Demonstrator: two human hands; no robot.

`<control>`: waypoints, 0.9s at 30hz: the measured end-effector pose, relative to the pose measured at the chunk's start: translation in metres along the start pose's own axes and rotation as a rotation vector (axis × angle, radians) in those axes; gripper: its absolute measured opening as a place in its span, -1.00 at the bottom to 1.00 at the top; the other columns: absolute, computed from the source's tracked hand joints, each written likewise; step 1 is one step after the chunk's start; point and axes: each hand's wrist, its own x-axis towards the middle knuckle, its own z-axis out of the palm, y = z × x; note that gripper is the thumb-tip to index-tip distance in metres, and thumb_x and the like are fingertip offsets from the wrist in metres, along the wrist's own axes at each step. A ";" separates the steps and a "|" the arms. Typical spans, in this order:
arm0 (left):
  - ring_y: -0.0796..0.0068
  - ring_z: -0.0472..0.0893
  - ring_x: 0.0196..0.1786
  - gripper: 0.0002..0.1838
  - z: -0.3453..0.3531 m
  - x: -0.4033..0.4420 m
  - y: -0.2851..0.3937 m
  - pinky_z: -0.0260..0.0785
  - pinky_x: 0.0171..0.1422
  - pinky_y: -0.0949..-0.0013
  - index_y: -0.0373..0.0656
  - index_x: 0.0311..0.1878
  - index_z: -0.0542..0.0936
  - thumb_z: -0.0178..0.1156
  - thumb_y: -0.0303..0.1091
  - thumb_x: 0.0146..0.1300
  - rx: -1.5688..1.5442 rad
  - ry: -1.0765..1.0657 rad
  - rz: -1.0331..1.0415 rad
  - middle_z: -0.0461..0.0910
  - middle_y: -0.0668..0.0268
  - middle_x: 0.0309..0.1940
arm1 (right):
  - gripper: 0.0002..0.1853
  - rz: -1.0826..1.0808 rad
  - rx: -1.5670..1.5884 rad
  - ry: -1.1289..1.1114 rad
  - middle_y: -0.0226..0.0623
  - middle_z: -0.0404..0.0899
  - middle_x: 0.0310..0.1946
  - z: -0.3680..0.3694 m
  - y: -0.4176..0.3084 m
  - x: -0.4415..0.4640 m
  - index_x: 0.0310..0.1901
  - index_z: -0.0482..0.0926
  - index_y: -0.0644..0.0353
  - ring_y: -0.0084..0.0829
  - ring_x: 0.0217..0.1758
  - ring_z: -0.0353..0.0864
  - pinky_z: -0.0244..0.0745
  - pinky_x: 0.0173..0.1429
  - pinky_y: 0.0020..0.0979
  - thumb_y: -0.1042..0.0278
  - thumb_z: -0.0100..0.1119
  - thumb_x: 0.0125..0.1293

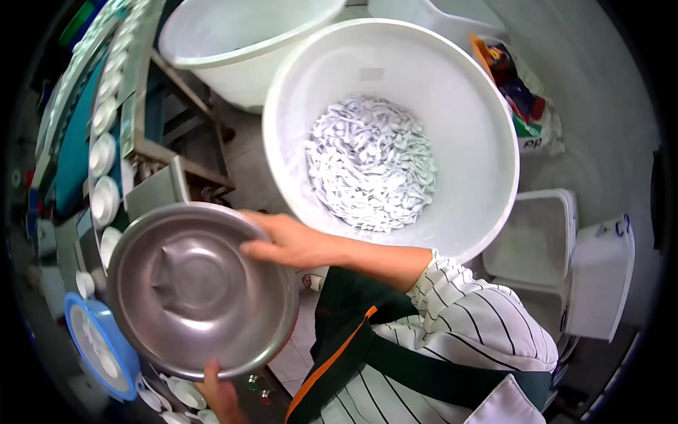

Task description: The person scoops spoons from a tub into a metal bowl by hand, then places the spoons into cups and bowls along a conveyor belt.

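Note:
A wide steel bowl (194,279) is held tilted, and nothing lies inside it. My right hand (275,239) grips its upper right rim, with the thumb over the inner side. At the lower rim, my left hand (220,394) holds the bowl with a thumb on the edge; the rest of that hand is partly hidden. Beyond my right forearm stands a big white tub (473,113) with a heap of white spoon-like pieces (371,166) on its bottom.
White dishes (104,201) line a conveyor at the left. A blue basin (123,350) and white spoons (185,392) are at the lower left. Another white tub (240,78) stands behind. To the right are a printed bag (526,106) and white bins (530,237).

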 end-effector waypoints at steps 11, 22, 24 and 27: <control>-0.17 0.17 0.35 -0.17 0.492 0.226 -0.320 0.29 0.26 0.11 -0.05 0.47 -0.10 0.09 -0.49 0.18 1.522 -0.587 0.445 0.03 -0.20 0.33 | 0.04 1.513 -0.256 0.521 0.30 0.32 0.18 -0.376 0.422 -0.362 0.21 0.26 0.56 0.04 0.27 0.35 0.28 0.30 -0.23 -0.48 -0.02 0.13; -0.30 0.22 0.28 -0.18 0.550 0.214 -0.462 0.43 0.06 -0.01 0.10 0.46 -0.01 0.13 -0.46 0.16 1.770 -1.039 0.641 0.09 -0.22 0.29 | -0.25 0.733 1.028 0.893 -0.17 0.40 0.19 -0.269 0.576 -0.434 0.27 0.32 0.22 -0.29 0.13 0.47 0.36 0.21 -0.31 -0.17 0.17 0.20; -0.29 0.22 0.29 -0.17 0.558 0.226 -0.456 0.41 0.08 -0.02 0.11 0.46 0.00 0.14 -0.47 0.14 1.810 -1.084 0.591 0.09 -0.21 0.30 | -0.28 0.783 0.954 0.818 -0.18 0.41 0.17 -0.264 0.576 -0.379 0.25 0.34 0.21 -0.30 0.11 0.48 0.39 0.17 -0.31 -0.16 0.18 0.20; -0.25 0.25 0.27 -0.13 0.569 0.245 -0.458 0.39 0.11 -0.02 0.15 0.45 0.00 0.17 -0.47 0.09 1.817 -1.201 0.483 0.11 -0.17 0.30 | -0.31 0.921 0.841 0.836 -0.18 0.42 0.14 -0.266 0.562 -0.301 0.23 0.36 0.19 -0.31 0.08 0.50 0.44 0.10 -0.31 -0.13 0.18 0.21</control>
